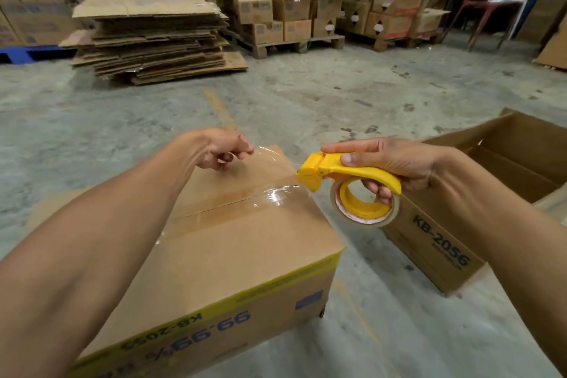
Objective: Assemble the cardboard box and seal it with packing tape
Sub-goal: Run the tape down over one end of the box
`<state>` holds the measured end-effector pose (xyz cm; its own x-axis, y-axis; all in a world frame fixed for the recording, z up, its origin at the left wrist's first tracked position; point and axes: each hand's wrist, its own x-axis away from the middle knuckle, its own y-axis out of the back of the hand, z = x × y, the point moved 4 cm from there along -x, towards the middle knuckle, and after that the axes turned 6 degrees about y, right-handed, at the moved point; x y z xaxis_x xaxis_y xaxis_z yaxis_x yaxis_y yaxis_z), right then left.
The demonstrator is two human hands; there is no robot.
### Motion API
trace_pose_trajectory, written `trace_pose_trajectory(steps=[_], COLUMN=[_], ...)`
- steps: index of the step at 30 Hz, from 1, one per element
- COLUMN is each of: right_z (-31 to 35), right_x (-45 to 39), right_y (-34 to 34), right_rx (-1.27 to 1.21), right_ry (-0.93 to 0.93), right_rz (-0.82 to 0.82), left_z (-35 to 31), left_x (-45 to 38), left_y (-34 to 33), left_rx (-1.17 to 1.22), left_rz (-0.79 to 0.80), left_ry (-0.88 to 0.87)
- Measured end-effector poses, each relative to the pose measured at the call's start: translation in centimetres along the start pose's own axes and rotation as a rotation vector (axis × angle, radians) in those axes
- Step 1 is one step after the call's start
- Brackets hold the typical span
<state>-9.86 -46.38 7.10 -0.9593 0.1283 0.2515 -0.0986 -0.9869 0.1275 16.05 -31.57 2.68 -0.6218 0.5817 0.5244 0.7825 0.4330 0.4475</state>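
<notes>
Closed box being taped along its top seam with a yellow dispenser.

The cardboard box (233, 242) is seen on the concrete floor (306, 95), flaps folded shut, print on its near side upside down. Clear tape (273, 193) is laid along the box's centre seam and wrinkled near the far right edge of the box top. The tape dispenser (346, 176) is gripped by the right hand (395, 163), fingers closed round the handle and through the roll, index finger laid along the top; its cutter end is held at the far right edge of the box. The left hand (224, 149) is held over the far edge of the box, fingers curled loosely; whether tape is pinched cannot be told. A second, open box (429, 242) stands just right of the box. A stack of flattened cartons (153, 37) lies well beyond the box.
</notes>
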Motion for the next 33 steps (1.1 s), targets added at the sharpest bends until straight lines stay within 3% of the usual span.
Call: trace_pose_trajectory(steps=[5,11,17,23,33], right_z=[-0.7,0.5,0.7,0.7,0.2], right_x=[-1.0,-1.7,-4.2,-4.3,-4.2], right_y=[-0.9,-1.4,-3.5,-5.4,-6.0], right_rx=[-0.062,-0.164,-0.209,-0.219,-0.178], right_ry=[-0.036,0.013,0.061,0.035,0.001], right_rz=[-0.114,-0.270,-0.393,-0.362,-0.345], left_z=[-3.1,-6.3,-6.6,-4.8,-3.3], left_x=[-3.0,-5.5,-8.7,-10.4,-11.4], left_y=[-1.5,-2.2,-2.4,-0.1,-1.0], left_rx=[-0.171,-0.187,-0.114,-0.131,-0.090], left_rz=[-0.053,-0.143,-0.163,-0.185,-0.124], left_ry=[0.011,-0.177,-0.185,-0.071,-0.120])
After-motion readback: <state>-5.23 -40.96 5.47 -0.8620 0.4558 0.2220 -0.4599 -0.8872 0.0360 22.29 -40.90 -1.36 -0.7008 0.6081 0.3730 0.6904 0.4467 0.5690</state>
